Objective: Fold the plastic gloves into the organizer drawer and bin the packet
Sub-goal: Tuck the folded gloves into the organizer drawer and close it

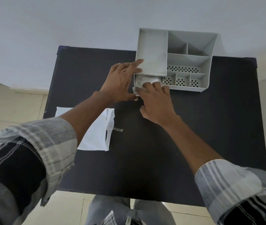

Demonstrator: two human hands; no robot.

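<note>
1. Sleeves (31, 153), plaid and rolled, fill the near corners; both forearms reach over the black tabletop (161, 151).
2. Packet (96, 133), white, lies flat near the left edge, partly under the left forearm.
3. Organizer (189, 62), grey, sits at the far edge, its drawer (159, 80) pulled out.
4. Left hand (120, 82): fingers spread, braced against the organizer's left side, holding nothing.
5. Right hand (156, 103): fingertips pressing crumpled gloves (141, 82) into the drawer.

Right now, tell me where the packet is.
The packet lies flat on the table's left side, under the left forearm, nearer the person than the organizer.
</note>
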